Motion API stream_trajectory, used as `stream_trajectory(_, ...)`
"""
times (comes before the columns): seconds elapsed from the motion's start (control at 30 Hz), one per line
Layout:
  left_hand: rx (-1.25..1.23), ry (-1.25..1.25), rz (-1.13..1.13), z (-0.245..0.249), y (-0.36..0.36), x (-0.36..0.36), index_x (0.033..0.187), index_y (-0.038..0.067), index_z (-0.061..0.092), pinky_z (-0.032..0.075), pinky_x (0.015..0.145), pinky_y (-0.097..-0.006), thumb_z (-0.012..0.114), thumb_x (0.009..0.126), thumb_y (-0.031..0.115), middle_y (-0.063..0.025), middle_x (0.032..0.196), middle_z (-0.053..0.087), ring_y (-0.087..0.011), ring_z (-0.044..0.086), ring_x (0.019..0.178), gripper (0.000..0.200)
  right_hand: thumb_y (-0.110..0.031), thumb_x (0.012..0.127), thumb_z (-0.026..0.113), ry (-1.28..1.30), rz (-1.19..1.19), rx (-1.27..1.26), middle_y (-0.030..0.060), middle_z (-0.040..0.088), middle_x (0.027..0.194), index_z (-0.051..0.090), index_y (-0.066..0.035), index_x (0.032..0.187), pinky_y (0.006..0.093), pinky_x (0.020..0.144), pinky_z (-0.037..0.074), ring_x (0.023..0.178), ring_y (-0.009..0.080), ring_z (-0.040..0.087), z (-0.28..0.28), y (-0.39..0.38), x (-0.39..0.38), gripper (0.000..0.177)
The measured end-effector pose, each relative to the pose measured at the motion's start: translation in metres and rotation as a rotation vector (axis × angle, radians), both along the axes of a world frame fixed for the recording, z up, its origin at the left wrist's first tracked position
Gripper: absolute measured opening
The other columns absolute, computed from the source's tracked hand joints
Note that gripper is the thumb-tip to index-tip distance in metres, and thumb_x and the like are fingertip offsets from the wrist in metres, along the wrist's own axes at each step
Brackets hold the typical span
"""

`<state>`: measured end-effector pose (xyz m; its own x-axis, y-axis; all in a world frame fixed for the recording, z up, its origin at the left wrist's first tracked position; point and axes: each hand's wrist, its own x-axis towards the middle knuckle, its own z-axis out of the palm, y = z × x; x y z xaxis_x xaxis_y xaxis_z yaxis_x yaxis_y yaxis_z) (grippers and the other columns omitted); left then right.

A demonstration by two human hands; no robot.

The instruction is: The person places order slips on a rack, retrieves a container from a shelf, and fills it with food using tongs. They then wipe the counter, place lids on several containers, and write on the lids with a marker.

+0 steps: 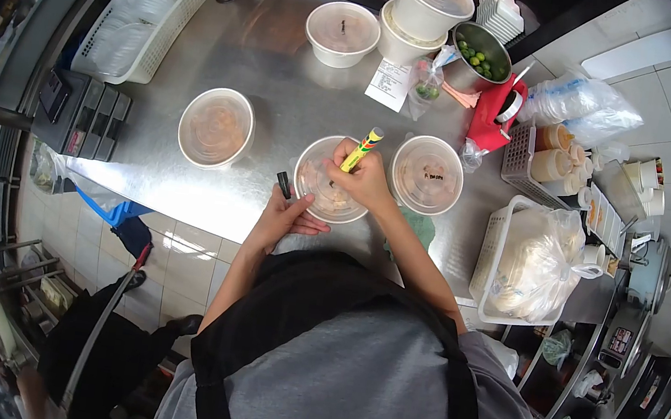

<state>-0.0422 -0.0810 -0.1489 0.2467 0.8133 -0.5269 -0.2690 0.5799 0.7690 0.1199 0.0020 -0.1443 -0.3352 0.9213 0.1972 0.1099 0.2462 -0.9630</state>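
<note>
My right hand (pixel 361 177) is closed round a yellow marker (pixel 362 150), its lower end at the clear lid of the middle bowl (pixel 312 174). A small dark mark shows on that lid beside my fingers. My left hand (pixel 286 218) holds a black cap (pixel 284 185) between its fingers and rests against the bowl's lower left rim. To the right stands a lidded bowl (pixel 428 176) with black writing on its lid. Another lidded bowl (pixel 216 129), with no writing that I can see, stands to the left.
Lidded tubs (pixel 342 34) and a paper slip (pixel 387 85) lie at the back, near a metal pot of green limes (pixel 481 55). White baskets (pixel 156 23) flank the steel table (pixel 267 56). A person in dark clothes (pixel 98 339) is at lower left.
</note>
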Motion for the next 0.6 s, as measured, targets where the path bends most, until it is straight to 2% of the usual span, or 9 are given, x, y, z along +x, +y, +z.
stream_trajectory(0.1, 0.014, -0.007, -0.011, 0.000, 0.000, 0.000, 0.108, 0.000, 0.017, 0.056, 0.057, -0.0290, 0.049, 0.091, 0.025, -0.0220, 0.078, 0.062, -0.0266, 0.066, 0.068, 0.045, -0.004, 0.072, 0.064, 0.007, -0.005, 0.012, -0.0047, 0.043, 0.056, 0.043, -0.007, 0.061, 0.0207, 0.046, 0.030, 0.051, 0.0026, 0.038, -0.002, 0.000, 0.001, 0.023)
stream_trajectory(0.17, 0.022, -0.011, -0.018, -0.001, 0.000, -0.001, 0.112, 0.000, 0.017, 0.057, 0.059, -0.0311, 0.049, 0.091, 0.024, -0.0241, 0.082, 0.061, -0.0291, 0.066, 0.070, 0.045, -0.003, 0.072, 0.063, 0.010, -0.021, 0.005, -0.0049, 0.043, 0.056, 0.043, -0.007, 0.061, 0.0205, 0.047, 0.030, 0.052, 0.0024, 0.038, -0.001, -0.001, 0.000, 0.023)
stream_trajectory(0.27, 0.014, -0.004, -0.020, -0.001, 0.000, 0.000, 0.114, 0.000, 0.018, 0.057, 0.059, -0.0320, 0.049, 0.091, 0.024, -0.0248, 0.084, 0.060, -0.0300, 0.066, 0.071, 0.045, -0.005, 0.070, 0.063, -0.015, -0.011, 0.095, 0.0000, 0.043, 0.054, 0.044, -0.004, 0.061, 0.0245, 0.046, 0.032, 0.050, 0.0071, 0.039, -0.005, 0.001, 0.002, 0.021)
stream_trajectory(0.37, 0.012, -0.005, -0.027, -0.002, 0.000, -0.001, 0.115, 0.001, 0.018, 0.057, 0.059, -0.0318, 0.048, 0.091, 0.024, -0.0243, 0.085, 0.061, -0.0296, 0.066, 0.071, 0.045, -0.004, 0.069, 0.064, 0.062, -0.072, 0.002, -0.0006, 0.043, 0.054, 0.044, -0.004, 0.061, 0.0240, 0.047, 0.032, 0.050, 0.0065, 0.039, -0.003, 0.000, 0.005, 0.022)
stream_trajectory(0.6, 0.006, 0.003, -0.018, -0.002, 0.000, 0.000, 0.116, 0.001, 0.019, 0.057, 0.059, -0.0318, 0.048, 0.091, 0.025, -0.0237, 0.085, 0.061, -0.0290, 0.066, 0.071, 0.046, -0.004, 0.072, 0.065, 0.015, -0.066, 0.050, -0.0046, 0.043, 0.056, 0.044, -0.007, 0.062, 0.0201, 0.047, 0.030, 0.051, 0.0029, 0.037, -0.003, -0.002, 0.011, 0.024)
